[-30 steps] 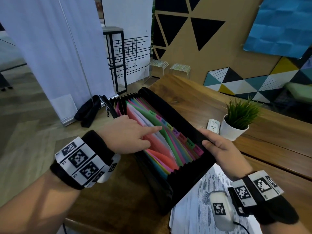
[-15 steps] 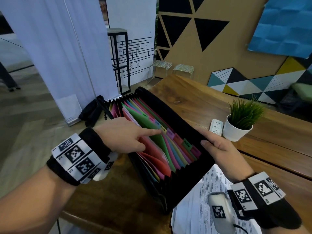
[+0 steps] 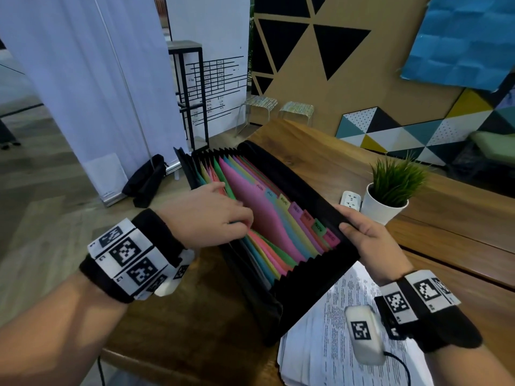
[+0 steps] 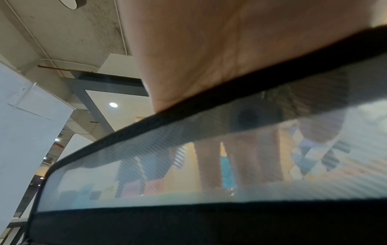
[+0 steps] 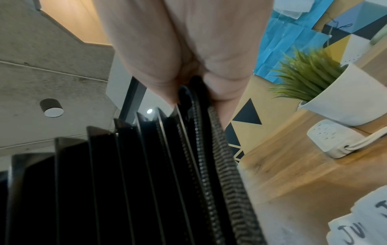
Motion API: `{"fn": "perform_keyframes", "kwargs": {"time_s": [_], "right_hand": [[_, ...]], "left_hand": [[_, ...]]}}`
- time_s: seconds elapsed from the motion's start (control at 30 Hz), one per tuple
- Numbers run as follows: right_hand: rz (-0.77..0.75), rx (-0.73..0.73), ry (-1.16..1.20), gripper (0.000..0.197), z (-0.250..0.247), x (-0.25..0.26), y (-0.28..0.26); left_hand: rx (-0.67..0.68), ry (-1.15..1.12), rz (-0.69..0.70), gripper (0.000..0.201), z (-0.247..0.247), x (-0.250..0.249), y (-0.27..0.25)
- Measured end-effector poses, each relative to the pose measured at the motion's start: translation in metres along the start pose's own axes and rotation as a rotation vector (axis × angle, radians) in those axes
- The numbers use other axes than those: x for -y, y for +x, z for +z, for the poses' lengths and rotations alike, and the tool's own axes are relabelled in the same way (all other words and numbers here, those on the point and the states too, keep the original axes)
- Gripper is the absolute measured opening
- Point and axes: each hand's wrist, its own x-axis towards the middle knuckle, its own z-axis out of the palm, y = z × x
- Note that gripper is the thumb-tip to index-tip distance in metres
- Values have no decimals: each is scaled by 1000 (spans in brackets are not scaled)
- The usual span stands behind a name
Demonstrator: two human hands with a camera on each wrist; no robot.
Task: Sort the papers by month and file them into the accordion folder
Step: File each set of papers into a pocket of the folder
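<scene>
A black accordion folder (image 3: 306,288) stands open on the wooden table (image 3: 306,146), its coloured dividers (image 3: 264,218) fanned out with month tabs (image 3: 295,208) along the right side. My left hand (image 3: 211,215) reaches over the front wall, fingers curled down between the dividers and holding the front ones back, so a pink divider faces up. The left wrist view shows those fingers (image 4: 209,165) through the folder's mesh front (image 4: 125,165). My right hand (image 3: 370,240) grips the folder's back wall near its right corner, thumb inside; the right wrist view shows the hand (image 5: 178,49) pinching the zipped edge (image 5: 209,132). Printed papers (image 3: 328,344) lie stacked under my right wrist.
A potted plant (image 3: 390,196) in a white pot and a white power strip (image 3: 351,200) sit just right of the folder. A slip with handwritten letters (image 5: 360,223) lies on the table at lower right. The table's left edge runs under the folder; a black bag (image 3: 147,182) lies on the floor.
My left index finger pointed at the tabs before; now the fingers are tucked between the dividers and the front ones are pulled left. The right hand keeps its grip.
</scene>
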Motion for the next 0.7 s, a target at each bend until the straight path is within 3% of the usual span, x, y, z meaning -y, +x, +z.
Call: {"fn": "perform_keyframes", "kwargs": {"time_s": [0.13, 0.23, 0.3, 0.37, 0.47, 0.53, 0.63, 0.7], "right_hand": [[42, -84, 35, 41, -9, -13, 4], [104, -164, 120, 24, -15, -21, 1], [210, -240, 99, 36, -26, -27, -8], [367, -303, -125, 56, -48, -45, -22], [863, -125, -814, 74, -78, -88, -59], [1133, -26, -984, 93, -81, -115, -87], [1185, -104, -984, 99, -71, -135, -114], [1134, -250, -796, 95, -65, -140, -121]], "left_hand": [[-103, -97, 46, 78, 3, 4, -2], [-238, -86, 97, 78, 10, 5, -3], [-307, -108, 96, 86, 15, 7, -2], [-368, -139, 88, 92, 17, 9, -3], [-450, -171, 84, 96, 19, 7, -4], [-488, -196, 95, 95, 21, 7, -4], [-508, -246, 110, 89, 21, 8, -1], [-495, -263, 116, 86, 19, 9, 2]]}}
